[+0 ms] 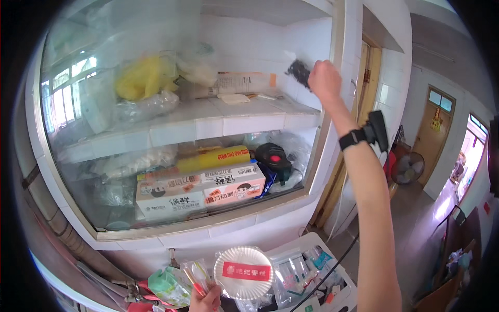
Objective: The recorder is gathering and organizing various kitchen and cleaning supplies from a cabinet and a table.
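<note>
My right hand (326, 78) is raised at the right end of a cabinet's upper shelf (249, 111). It is closed around a dark, crumpled item (299, 71), blurred, whose kind I cannot tell. Low in the picture, my left hand (206, 299) grips a clear packet of disposable cutlery (198, 275), with a white spoon and thin coloured sticks showing. Right beside that hand is a plastic-wrapped stack of white paper plates (243, 253) with a red printed label. Whether the left hand also touches the plates cannot be told.
A glass pane (97, 128) covers the cabinet's left side. Inside are a yellow bag (140, 78), cling-film boxes (234, 187), a yellow wrap roll (218, 156) and a black device (273, 158). Below stand a white bin (347, 290) of packets and a green package (169, 286); a black cable (331, 271) crosses.
</note>
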The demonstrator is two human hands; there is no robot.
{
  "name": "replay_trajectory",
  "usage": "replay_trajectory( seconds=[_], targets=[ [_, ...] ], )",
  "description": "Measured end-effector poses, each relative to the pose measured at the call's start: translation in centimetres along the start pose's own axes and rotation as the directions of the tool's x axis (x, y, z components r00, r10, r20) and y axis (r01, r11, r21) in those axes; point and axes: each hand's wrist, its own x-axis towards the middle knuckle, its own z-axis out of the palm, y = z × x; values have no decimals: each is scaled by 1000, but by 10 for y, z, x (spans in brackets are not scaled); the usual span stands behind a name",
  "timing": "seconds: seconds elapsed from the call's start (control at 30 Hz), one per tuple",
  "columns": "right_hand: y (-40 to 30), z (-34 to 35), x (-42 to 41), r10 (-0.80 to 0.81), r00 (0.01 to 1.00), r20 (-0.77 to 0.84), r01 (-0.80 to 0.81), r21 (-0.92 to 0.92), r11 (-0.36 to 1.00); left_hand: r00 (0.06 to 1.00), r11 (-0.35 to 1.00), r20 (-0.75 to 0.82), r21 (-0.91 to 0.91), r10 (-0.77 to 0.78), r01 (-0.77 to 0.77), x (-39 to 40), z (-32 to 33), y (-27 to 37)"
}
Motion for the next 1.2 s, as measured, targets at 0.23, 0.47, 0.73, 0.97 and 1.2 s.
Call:
replay_trajectory(
  seconds=[0.23, 0.47, 0.73, 0.97, 1.2],
  targets=[
    [80, -102, -124, -11, 942, 336, -216, 629, 747, 989, 1000, -145, -1, 4, -4, 9, -15, -15],
    [116, -87, -379, -218, 443, 869, -641, 477, 601, 984, 1000, -180, -1, -14, 14, 16, -25, -20],
    [110, -64, -448, -263, 311, 913, -547, 398, 736, 974, 998, -226, 37, -37, 46, -2, -23, -22],
    [41, -74, -141, -12, 862, 506, -440, 761, 477, 992, 1000, -122, 3, -10, 11, -2, -19, -15],
    [-62, 24, 21, -97, 878, 469, -243, 610, 754, 997, 996, -23, 60, 71, -70, 4, 9, 18]
  ],
)
